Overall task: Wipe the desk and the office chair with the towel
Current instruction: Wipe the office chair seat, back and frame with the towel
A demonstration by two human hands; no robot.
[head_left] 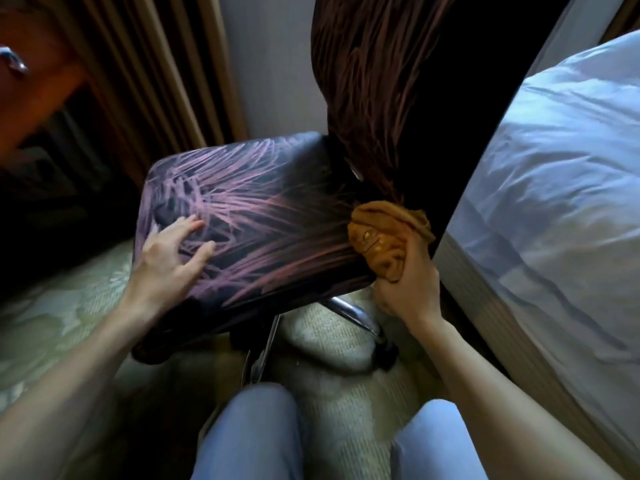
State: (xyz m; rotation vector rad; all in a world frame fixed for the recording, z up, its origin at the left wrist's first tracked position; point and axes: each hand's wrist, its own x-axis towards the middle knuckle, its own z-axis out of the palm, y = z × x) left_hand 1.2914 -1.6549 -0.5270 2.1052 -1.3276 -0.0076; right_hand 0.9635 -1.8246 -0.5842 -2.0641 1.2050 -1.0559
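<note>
A person wipes an office chair: the right grip (408,285), fingers curled tight round a bunched orange towel (381,237), presses the cloth to the right edge of the patterned seat (263,216), just below the backrest (374,81). The left grip (169,251) holds nothing; it lies flat, fingers spread, on the seat's left side, apparently steadying it. The main risk from here appears to be the chair itself. A caster (388,355) shows under the chrome base, so a hard push could roll or swivel the seat toward the bed (554,202) close beside it. The balled towel could also skip patches of fabric. The table (34,71), upper left, stands well apart from the towel. Counted: one towel, one chair, one table, one bed, two hands.
</note>
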